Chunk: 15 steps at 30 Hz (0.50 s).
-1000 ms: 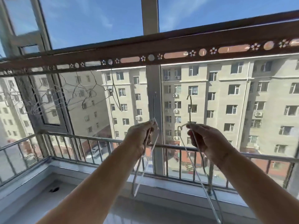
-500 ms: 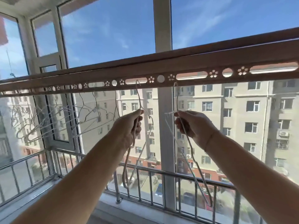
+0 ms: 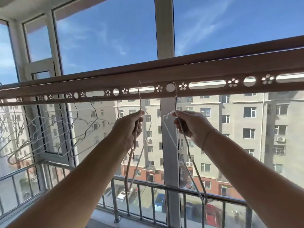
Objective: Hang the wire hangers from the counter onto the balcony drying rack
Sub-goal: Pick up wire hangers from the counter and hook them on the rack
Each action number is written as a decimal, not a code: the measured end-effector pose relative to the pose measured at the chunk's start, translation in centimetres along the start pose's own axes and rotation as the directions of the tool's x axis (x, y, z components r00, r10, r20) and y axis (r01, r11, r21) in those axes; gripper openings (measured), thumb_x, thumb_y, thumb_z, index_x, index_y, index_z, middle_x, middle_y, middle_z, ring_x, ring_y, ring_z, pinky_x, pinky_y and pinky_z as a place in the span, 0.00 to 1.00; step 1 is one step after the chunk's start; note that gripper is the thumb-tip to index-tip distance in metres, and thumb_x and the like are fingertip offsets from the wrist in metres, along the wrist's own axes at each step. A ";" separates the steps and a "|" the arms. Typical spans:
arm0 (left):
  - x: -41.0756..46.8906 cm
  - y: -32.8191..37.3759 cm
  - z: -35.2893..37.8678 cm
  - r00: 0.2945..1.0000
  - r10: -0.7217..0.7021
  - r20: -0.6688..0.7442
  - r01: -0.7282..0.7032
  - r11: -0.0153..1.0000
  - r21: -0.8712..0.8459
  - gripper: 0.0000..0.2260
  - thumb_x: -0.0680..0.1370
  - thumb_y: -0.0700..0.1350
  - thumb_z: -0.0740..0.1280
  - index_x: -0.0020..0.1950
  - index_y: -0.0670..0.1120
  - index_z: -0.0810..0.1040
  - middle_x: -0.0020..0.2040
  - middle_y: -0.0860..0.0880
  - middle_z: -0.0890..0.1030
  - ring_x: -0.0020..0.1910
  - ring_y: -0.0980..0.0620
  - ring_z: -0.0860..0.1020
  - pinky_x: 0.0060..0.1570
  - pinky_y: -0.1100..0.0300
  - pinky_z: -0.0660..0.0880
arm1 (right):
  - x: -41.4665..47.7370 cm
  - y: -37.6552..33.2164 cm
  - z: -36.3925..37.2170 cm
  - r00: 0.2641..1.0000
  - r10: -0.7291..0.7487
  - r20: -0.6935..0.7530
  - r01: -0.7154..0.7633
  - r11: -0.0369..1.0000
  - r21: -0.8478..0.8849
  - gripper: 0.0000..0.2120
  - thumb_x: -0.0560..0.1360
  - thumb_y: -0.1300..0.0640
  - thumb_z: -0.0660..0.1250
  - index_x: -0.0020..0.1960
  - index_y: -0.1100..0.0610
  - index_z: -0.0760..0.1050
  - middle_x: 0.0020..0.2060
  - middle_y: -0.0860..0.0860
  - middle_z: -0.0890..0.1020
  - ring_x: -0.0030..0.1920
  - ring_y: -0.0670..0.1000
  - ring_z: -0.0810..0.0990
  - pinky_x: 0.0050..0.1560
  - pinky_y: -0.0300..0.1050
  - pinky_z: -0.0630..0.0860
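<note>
Hanging was the step in hand. Both hands were raised under the drying rack (image 3: 213,71). The left hand (image 3: 130,129) had its fingers (image 3: 139,129) curled round the neck of the left hanger (image 3: 140,101). Its hook stood at twelve o'clock against a long slot (image 3: 146,90). The right hand (image 3: 192,125) pinched the right hanger (image 3: 176,99) in closed fingers (image 3: 180,122), hook up at the round hole (image 3: 169,87). Whether either hook had caught could not be told. Hung hangers (image 3: 65,129) dangled from the rack at nine o'clock. The next move likely called for seating each hook through its opening, then letting go gently so the light wire did not swing off.
</note>
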<state>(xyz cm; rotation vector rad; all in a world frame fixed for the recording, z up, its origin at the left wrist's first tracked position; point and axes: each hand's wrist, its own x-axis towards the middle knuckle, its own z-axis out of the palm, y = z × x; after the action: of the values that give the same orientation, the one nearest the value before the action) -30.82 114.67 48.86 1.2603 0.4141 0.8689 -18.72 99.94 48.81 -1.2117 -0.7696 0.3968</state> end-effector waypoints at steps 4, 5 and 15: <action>0.4 -0.2 -0.1 0.999 -0.040 0.025 0.040 0.999 -0.006 0.07 0.77 0.43 0.66 0.44 0.40 0.77 0.32 0.49 0.71 0.24 0.58 0.65 0.19 0.68 0.63 | 1.0 0.5 0.4 1.000 0.018 -0.025 -0.018 1.000 -0.019 0.07 0.77 0.58 0.63 0.43 0.59 0.77 0.31 0.51 0.78 0.30 0.47 0.75 0.33 0.38 0.72; 0.5 -0.4 -0.1 0.998 -0.050 0.032 0.050 0.999 -0.002 0.07 0.77 0.43 0.65 0.44 0.40 0.78 0.32 0.49 0.71 0.25 0.58 0.65 0.19 0.68 0.63 | 1.1 0.7 0.4 0.999 0.022 -0.032 -0.022 1.000 -0.014 0.07 0.77 0.58 0.63 0.44 0.59 0.77 0.31 0.51 0.78 0.30 0.47 0.75 0.32 0.38 0.72; 1.8 -2.0 -0.4 0.990 -0.132 0.057 0.133 0.991 -0.023 0.09 0.78 0.43 0.65 0.40 0.41 0.78 0.33 0.49 0.71 0.25 0.58 0.65 0.20 0.70 0.61 | 1.9 2.5 0.3 0.995 0.042 -0.094 -0.042 0.999 0.002 0.09 0.77 0.58 0.62 0.41 0.59 0.77 0.29 0.52 0.78 0.27 0.47 0.74 0.31 0.39 0.71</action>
<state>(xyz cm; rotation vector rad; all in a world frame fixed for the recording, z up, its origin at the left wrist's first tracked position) -29.28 116.23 47.23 1.2150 0.4357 0.7232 -17.31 102.24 47.14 -1.2390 -0.6641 0.3719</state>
